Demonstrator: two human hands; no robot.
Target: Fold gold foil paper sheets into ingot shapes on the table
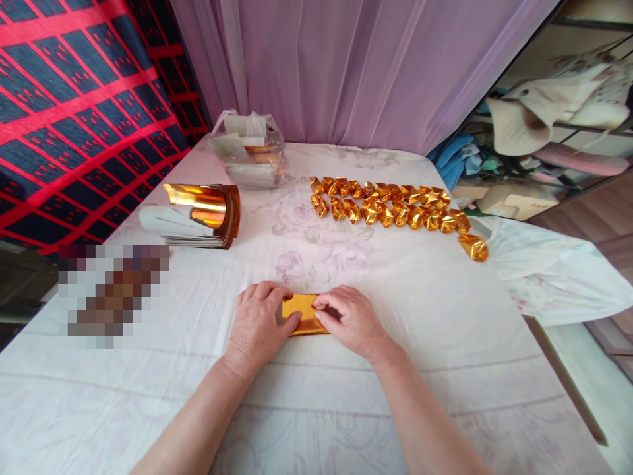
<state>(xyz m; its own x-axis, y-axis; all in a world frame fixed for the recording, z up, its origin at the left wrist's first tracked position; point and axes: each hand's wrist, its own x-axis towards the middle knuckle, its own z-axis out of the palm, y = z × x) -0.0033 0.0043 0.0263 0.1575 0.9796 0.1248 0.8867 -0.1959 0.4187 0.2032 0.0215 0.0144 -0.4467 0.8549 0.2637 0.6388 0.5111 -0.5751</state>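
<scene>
A strip of folded gold foil paper [302,305] lies flat on the cloth in front of me. My left hand [258,318] holds its left end, the thumb resting on the gold face and the fingers curled over the far edge. At the right end, the thumb and fingertips of my right hand [353,319] are closed on the paper. Farther off to the right, folded gold foil pieces [386,212] sit in two rows, with a single one [473,247] at the near right end. A curled stack of gold foil sheets [198,198] with pale backs stands at the left.
A clear plastic bag [247,155] of more sheets stands at the back of the cloth-covered table [306,396]. A blurred patch [116,293] hides something on the left. Beyond are a purple curtain [316,66] and shelves with a hat [524,119] on the right.
</scene>
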